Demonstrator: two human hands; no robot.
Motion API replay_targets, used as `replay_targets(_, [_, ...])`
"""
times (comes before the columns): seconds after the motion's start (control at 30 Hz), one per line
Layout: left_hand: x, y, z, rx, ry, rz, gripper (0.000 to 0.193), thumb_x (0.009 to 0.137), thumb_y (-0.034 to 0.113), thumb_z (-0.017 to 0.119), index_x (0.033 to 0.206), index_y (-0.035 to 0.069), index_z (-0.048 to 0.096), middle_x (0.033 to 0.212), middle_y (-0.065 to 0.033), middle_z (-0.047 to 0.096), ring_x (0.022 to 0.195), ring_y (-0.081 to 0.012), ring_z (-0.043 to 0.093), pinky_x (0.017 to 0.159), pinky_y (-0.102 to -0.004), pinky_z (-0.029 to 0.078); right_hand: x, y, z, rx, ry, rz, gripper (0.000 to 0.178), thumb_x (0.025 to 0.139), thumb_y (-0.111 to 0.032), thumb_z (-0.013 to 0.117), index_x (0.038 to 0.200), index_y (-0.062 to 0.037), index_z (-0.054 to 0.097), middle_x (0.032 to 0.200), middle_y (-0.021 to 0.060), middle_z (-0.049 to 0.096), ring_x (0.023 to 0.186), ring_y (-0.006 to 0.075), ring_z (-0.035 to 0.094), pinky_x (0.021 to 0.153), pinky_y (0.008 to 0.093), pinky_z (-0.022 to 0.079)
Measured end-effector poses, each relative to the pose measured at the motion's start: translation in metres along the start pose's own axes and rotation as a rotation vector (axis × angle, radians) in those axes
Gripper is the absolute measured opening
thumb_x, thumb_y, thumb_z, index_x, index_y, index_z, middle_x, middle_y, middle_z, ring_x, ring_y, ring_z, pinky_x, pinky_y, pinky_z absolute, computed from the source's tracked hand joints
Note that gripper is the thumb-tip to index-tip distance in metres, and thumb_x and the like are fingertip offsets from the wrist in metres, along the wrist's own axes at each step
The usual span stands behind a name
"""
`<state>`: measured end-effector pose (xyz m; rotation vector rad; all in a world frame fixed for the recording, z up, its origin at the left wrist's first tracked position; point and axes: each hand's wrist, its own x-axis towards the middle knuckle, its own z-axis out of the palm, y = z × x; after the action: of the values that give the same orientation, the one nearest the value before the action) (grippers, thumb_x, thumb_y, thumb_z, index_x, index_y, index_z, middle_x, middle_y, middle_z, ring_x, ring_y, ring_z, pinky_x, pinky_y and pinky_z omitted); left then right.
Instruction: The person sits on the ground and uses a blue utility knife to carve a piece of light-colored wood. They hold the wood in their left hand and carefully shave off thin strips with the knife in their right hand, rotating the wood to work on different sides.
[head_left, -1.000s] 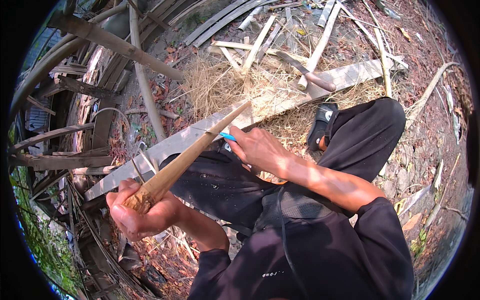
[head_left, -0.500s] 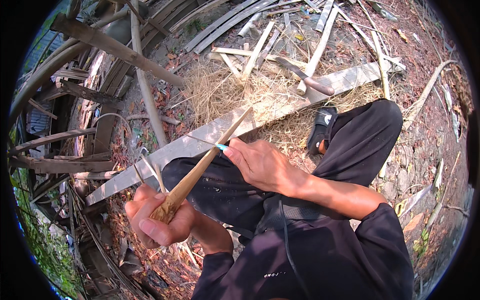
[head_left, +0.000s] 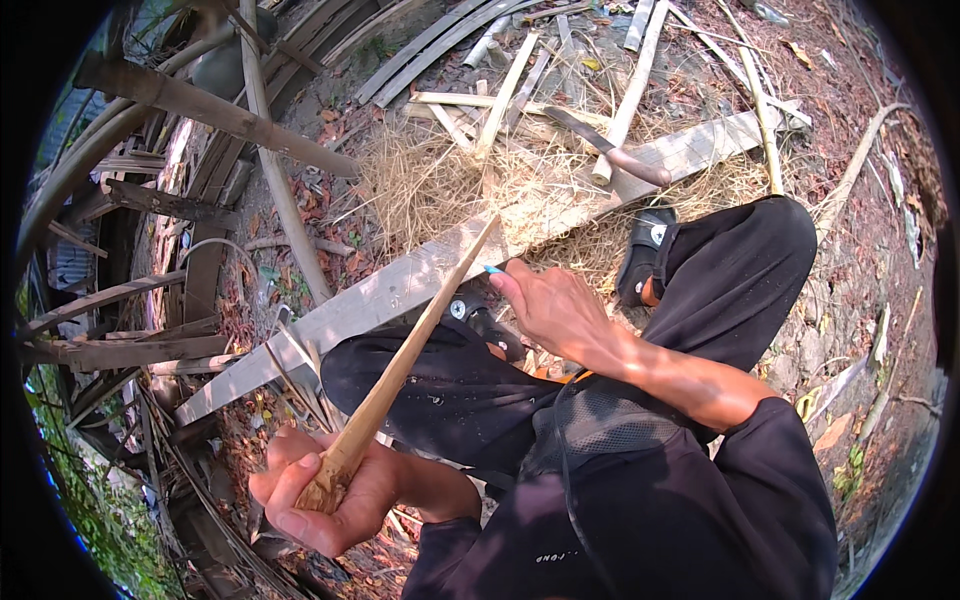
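My left hand [head_left: 335,500] is closed around the thick, rough end of a tapered wooden stick [head_left: 405,370]. The stick slants up and away, its narrow tip in front of the plank. Off to the right of the stick, my right hand [head_left: 560,312] is closed on a small knife [head_left: 491,269]. Only a light-blue bit of that knife shows clearly beside the thumb; the fingers hide the rest. Beyond my hands a long grey plank [head_left: 345,312] lies on the ground, with pale shavings [head_left: 530,205] over its middle.
A large knife [head_left: 638,167] with a brown handle and dark blade lies across the plank's right part. Cut wood strips [head_left: 508,95] and poles [head_left: 637,90] are scattered beyond. Stacked timber and a thick beam [head_left: 220,112] stand at the left. My bent legs [head_left: 740,260] are below the plank.
My right hand has moved right, away from the stick, and the thin blade that crossed it no longer shows clearly. My left hand has lowered slightly with the stick.
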<state>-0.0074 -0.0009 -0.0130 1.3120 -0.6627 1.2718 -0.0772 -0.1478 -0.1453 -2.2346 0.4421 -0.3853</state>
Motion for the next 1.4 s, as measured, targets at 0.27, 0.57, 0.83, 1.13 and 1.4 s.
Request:
replay_targets(0.27, [-0.002,0.002,-0.004,-0.022,-0.011,-0.006,0.039,0.087,0.03,0.033,0.058,0.005,0.041,0.057,-0.0024,0.026,0.039,-0.0103,0.026,0.039,-0.0262,0.019,0.013,0.034,0.005,-0.163,-0.041,-0.022,0.032,0.095,-0.036,0.047,0.093,-0.0045,0.052,0.054,0.017,0.054,0.051,0.0395,0.055,0.05,0.0465,0.044])
replay_targets(0.57, [-0.002,0.0,-0.004,0.002,0.01,-0.068,0.04,0.089,0.03,0.034,0.059,0.005,0.042,0.057,0.0005,0.022,0.038,-0.0086,0.025,0.041,-0.0256,0.019,-0.002,-0.03,-0.024,0.435,-0.26,0.055,0.034,0.095,-0.036,0.047,0.092,-0.0021,0.05,0.066,0.0218,0.056,0.064,0.0415,0.056,0.057,0.047,0.04])
replay_targets(0.83, [-0.005,0.004,-0.003,0.001,0.045,-0.056,0.039,0.087,0.029,0.035,0.057,0.005,0.041,0.058,-0.0005,0.023,0.037,-0.0093,0.024,0.039,-0.0262,0.017,0.011,-0.017,-0.004,0.182,-0.267,0.119,0.049,0.097,-0.041,0.038,0.078,0.0,0.056,0.057,0.0232,0.053,0.06,0.0433,0.055,0.06,0.0497,0.044])
replay_targets(1.13, [-0.015,0.011,0.002,0.08,0.082,0.067,0.04,0.087,0.032,0.035,0.056,0.006,0.038,0.056,-0.0019,0.026,0.036,-0.0111,0.025,0.036,-0.0261,0.02,0.003,-0.018,-0.014,0.198,-0.27,0.144,0.044,0.097,-0.036,0.041,0.074,-0.0013,0.056,0.054,0.0191,0.053,0.057,0.0403,0.056,0.056,0.0469,0.045])
replay_targets(1.4, [-0.011,0.006,-0.007,-0.005,0.077,-0.018,0.04,0.087,0.03,0.035,0.057,0.004,0.041,0.055,-0.0021,0.028,0.039,-0.011,0.029,0.037,-0.025,0.024,-0.007,-0.033,-0.003,0.129,-0.195,0.039,0.055,0.096,-0.045,0.037,0.078,0.0011,0.061,0.059,0.0263,0.057,0.062,0.0455,0.058,0.059,0.0504,0.048])
